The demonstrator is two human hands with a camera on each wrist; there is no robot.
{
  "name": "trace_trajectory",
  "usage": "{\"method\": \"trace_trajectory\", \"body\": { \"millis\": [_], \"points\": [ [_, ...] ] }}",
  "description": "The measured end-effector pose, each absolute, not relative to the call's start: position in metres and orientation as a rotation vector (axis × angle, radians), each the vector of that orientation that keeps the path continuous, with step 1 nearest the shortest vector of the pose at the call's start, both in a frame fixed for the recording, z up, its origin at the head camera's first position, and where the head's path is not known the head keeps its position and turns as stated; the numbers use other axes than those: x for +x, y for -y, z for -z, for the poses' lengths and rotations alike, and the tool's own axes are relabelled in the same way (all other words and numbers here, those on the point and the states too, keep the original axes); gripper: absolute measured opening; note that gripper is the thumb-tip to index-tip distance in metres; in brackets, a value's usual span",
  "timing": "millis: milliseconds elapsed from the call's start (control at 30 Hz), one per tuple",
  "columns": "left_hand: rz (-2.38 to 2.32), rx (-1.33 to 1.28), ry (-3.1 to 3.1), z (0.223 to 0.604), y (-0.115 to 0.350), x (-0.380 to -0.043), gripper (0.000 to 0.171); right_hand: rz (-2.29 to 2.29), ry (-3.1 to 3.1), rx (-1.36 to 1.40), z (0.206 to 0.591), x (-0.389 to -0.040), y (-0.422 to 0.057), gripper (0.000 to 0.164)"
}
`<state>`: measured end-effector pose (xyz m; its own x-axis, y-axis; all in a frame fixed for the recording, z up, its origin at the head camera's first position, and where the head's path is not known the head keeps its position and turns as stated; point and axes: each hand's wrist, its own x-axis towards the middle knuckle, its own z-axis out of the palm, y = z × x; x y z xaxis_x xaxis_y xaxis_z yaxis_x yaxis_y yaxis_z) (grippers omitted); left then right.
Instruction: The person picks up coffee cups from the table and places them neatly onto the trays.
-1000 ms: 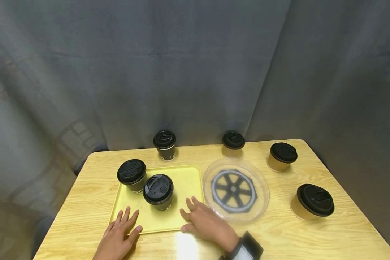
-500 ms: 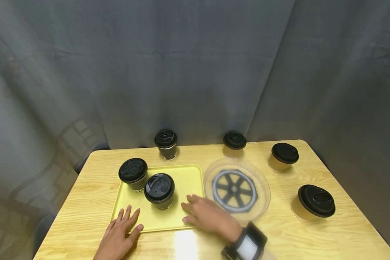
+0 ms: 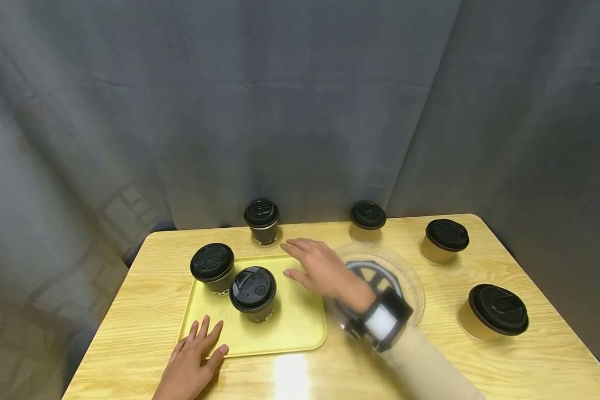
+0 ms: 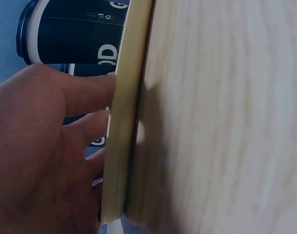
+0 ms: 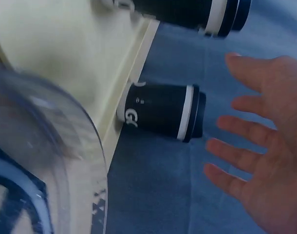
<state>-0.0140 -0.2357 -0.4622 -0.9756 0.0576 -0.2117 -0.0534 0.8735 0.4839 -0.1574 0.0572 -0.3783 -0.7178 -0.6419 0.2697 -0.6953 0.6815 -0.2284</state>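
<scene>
My left hand (image 3: 191, 358) rests at the near left corner of the yellow tray (image 3: 300, 333), fingers spread and relaxed on its rim. Two dark paper cups with black lids stand on the tray: one at the far left corner (image 3: 212, 266), one nearer the middle (image 3: 253, 294). My right hand (image 3: 322, 269) hovers over the tray's far right part, fingers extended and holding nothing. Closest to its fingertips is a third dark lidded cup (image 3: 262, 222), standing on the table behind the tray. In the right wrist view that dark cup (image 5: 158, 112) is apart from the fingers.
Right of the tray lies a clear round plastic container (image 3: 412, 278) over a dark spoked wheel shape, partly covered by my right forearm. Tan cups with black lids stand at the back (image 3: 367, 222), back right (image 3: 444, 241) and right (image 3: 492, 312). A grey curtain (image 3: 290, 111) hangs behind the table.
My right hand has left the tray's right edge and moved away from me, toward the dark cup at the back. My left hand stays at the tray corner. The cups stand where they were.
</scene>
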Motion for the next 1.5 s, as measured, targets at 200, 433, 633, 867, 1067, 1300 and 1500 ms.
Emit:
{"method": "trace_trajectory", "body": {
  "millis": [200, 433, 633, 867, 1067, 1300, 1500],
  "points": [
    [-0.735, -0.013, -2.814, 0.465, 0.235, -0.014, 0.063, -0.454, 2.728, 1.068, 0.374, -0.193, -0.045, 0.069],
    [-0.740, -0.019, -2.834, 0.464, 0.235, -0.016, 0.062, -0.447, 2.756, 1.014, 0.371, -0.227, -0.020, 0.082],
    [-0.736, -0.025, -2.833, 0.464, 0.236, -0.014, 0.062, -0.389, 2.770, 0.985, 0.377, -0.249, 0.005, 0.083],
    [-0.804, -0.032, -2.826, 0.465, 0.229, -0.012, 0.061, -0.285, 2.799, 0.928, 0.385, -0.262, 0.024, 0.078],
    [-0.800, -0.026, -2.858, 0.464, 0.226, -0.010, 0.059, -0.226, 2.838, 0.900, 0.394, -0.265, 0.030, 0.069],
    [-0.784, -0.020, -2.864, 0.461, 0.228, -0.009, 0.059, -0.242, 2.766, 0.935, 0.406, -0.268, 0.031, 0.060],
    [-0.786, -0.013, -2.886, 0.460, 0.229, -0.006, 0.057, -0.260, 2.749, 0.950, 0.408, -0.268, 0.031, 0.060]
  ]
}}
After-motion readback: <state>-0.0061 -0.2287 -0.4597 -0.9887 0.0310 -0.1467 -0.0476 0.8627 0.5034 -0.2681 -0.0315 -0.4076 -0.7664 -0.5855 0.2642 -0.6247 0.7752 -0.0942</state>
